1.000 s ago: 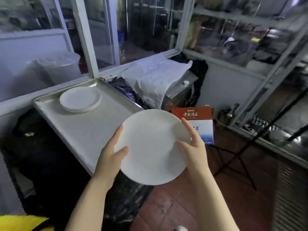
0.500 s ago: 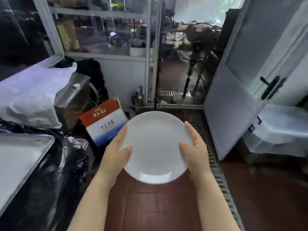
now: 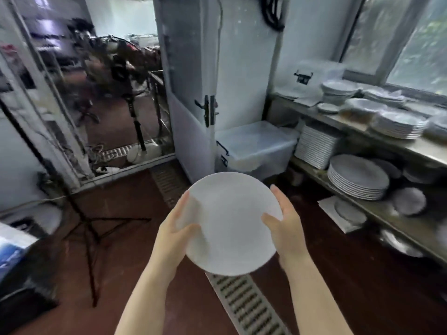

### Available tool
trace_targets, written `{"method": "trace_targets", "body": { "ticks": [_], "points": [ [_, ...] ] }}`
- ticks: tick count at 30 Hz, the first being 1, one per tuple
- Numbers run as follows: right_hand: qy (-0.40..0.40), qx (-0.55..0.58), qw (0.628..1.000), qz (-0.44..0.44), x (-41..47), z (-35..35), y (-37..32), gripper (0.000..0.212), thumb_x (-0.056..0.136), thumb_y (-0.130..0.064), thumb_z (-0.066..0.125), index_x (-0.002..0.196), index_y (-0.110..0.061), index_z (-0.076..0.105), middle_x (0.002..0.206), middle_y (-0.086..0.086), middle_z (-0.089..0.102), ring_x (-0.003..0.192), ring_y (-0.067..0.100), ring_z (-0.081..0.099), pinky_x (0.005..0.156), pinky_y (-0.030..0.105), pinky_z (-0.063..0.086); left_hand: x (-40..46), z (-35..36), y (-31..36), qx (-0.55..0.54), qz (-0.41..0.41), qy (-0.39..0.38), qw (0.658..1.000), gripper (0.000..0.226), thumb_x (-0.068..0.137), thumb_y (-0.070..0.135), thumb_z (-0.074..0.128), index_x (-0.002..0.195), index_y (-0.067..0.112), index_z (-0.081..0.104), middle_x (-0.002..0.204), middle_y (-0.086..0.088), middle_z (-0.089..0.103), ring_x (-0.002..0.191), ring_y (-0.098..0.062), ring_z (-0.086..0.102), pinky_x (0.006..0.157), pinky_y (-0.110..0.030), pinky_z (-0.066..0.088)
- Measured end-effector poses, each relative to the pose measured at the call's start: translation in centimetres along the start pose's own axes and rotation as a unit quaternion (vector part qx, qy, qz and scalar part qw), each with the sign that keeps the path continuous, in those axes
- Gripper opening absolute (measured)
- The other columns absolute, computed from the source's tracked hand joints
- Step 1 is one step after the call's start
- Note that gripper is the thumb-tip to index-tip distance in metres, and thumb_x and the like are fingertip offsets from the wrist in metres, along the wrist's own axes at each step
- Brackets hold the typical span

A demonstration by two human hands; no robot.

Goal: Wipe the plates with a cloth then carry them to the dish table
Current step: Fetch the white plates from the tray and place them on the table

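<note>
A round white plate (image 3: 229, 223) is held level in front of me, over the red tiled floor. My left hand (image 3: 175, 229) grips its left rim, thumb on top. My right hand (image 3: 285, 226) grips the right rim the same way. At the right stands a steel dish table (image 3: 348, 122) with two shelves. Stacks of white plates (image 3: 358, 177) fill its lower shelf, and more plates and bowls (image 3: 396, 122) sit on top. No cloth is in view.
A clear lidded plastic bin (image 3: 256, 146) sits on the floor beside a white door (image 3: 191, 93). A floor drain grate (image 3: 246, 305) runs under my hands. A black tripod (image 3: 89, 228) stands at the left. A window (image 3: 416, 42) is above the dish table.
The view has swung right, away from the steel tray and the red box, and the dish table has come into sight. Both hands keep the same hold on the plate.
</note>
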State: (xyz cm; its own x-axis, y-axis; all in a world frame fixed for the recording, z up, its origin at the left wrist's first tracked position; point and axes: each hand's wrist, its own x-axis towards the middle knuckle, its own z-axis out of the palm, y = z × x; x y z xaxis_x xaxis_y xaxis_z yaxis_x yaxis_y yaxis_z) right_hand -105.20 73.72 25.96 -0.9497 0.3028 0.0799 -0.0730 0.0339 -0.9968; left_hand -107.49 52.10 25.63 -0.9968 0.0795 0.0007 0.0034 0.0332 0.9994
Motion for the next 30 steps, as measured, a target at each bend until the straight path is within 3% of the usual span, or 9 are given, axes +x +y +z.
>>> {"method": "trace_targets", "body": {
  "ticks": [3,5,8,11,16,21,25,27,30],
  "points": [
    [0.055,0.016,0.998,0.025,0.8,-6.7,1.2,0.081,0.069,-0.020,0.058,0.146,-0.028,0.034,0.135,-0.013,0.048,0.118,0.005,0.050,0.074,0.016,0.050,2.7,7.1,-0.3,0.014,-0.020,-0.038,0.999,0.068,0.062,0.012,0.058,0.105,0.065,0.055,0.112,0.024,0.067,0.107,-0.003,0.061,0.091,-0.031,0.050],
    [0.096,0.028,0.994,0.047,1.1,-11.0,2.1,0.080,0.071,-0.022,0.059,0.146,-0.033,0.034,0.136,-0.014,0.048,0.121,0.009,0.050,0.077,0.021,0.050,4.3,11.7,-0.6,0.027,-0.029,-0.082,0.996,0.067,0.064,0.013,0.058,0.107,0.064,0.053,0.114,0.021,0.067,0.100,0.001,0.063,0.082,-0.021,0.051],
    [0.176,0.034,0.981,0.069,1.6,-16.7,3.4,0.072,0.078,-0.014,0.058,0.142,-0.039,0.037,0.133,-0.017,0.050,0.119,0.009,0.051,0.075,0.023,0.050,6.5,18.4,-1.1,0.067,-0.022,-0.156,0.985,0.074,0.080,0.005,0.060,0.098,0.076,0.050,0.104,0.039,0.062,0.097,0.017,0.058,0.075,-0.011,0.046],
    [0.256,0.041,0.963,0.080,2.3,-21.4,4.7,0.070,0.085,0.000,0.052,0.139,-0.042,0.041,0.125,-0.024,0.052,0.114,0.004,0.051,0.070,0.020,0.048,8.6,24.5,-1.6,0.094,-0.034,-0.219,0.971,0.075,0.086,0.002,0.056,0.105,0.074,0.047,0.112,0.036,0.058,0.106,0.008,0.055,0.082,-0.017,0.044],
    [0.376,0.024,0.921,0.097,4.7,-28.1,5.9,0.068,0.088,0.002,0.048,0.141,-0.040,0.040,0.130,-0.015,0.051,0.115,0.010,0.052,0.082,0.029,0.050,13.4,34.8,-2.1,0.111,-0.023,-0.334,0.936,0.078,0.085,0.003,0.055,0.097,0.079,0.046,0.101,0.044,0.059,0.096,0.016,0.056,0.067,-0.006,0.045],
    [0.470,0.014,0.880,0.067,10.7,-34.6,5.7,0.064,0.087,0.002,0.049,0.131,-0.046,0.048,0.117,-0.024,0.060,0.106,0.000,0.059,0.079,0.024,0.052,20.3,46.1,-1.2,0.060,-0.002,-0.424,0.904,0.069,0.085,-0.004,0.057,0.120,0.055,0.048,0.125,0.016,0.060,0.113,-0.007,0.058,0.092,-0.030,0.051],
    [0.527,0.005,0.849,0.046,15.7,-39.9,4.7,0.065,0.088,0.001,0.051,0.141,-0.035,0.041,0.134,-0.011,0.053,0.120,0.011,0.054,0.095,0.041,0.051,25.7,55.1,0.2,0.025,0.013,-0.494,0.869,0.065,0.081,0.006,0.064,0.126,0.050,0.050,0.125,0.011,0.061,0.113,-0.008,0.059,0.089,-0.029,0.052],
    [0.546,0.001,0.837,0.046,17.5,-42.8,4.3,0.067,0.087,0.003,0.050,0.144,-0.030,0.037,0.134,-0.011,0.052,0.119,0.011,0.054,0.094,0.038,0.052,27.4,59.4,0.5,0.030,0.011,-0.515,0.857,0.067,0.084,0.001,0.063,0.125,0.052,0.050,0.127,0.013,0.059,0.114,-0.007,0.057,0.086,-0.024,0.051],
    [0.556,0.004,0.829,0.056,20.1,-47.9,4.2,0.069,0.086,0.005,0.049,0.143,-0.032,0.038,0.125,-0.015,0.054,0.113,0.008,0.056,0.084,0.028,0.055,29.1,65.9,0.5,0.040,-0.009,-0.528,0.848,0.069,0.084,-0.003,0.060,0.134,0.044,0.050,0.130,0.008,0.058,0.118,-0.014,0.055,0.098,-0.040,0.048]
  ]
}}
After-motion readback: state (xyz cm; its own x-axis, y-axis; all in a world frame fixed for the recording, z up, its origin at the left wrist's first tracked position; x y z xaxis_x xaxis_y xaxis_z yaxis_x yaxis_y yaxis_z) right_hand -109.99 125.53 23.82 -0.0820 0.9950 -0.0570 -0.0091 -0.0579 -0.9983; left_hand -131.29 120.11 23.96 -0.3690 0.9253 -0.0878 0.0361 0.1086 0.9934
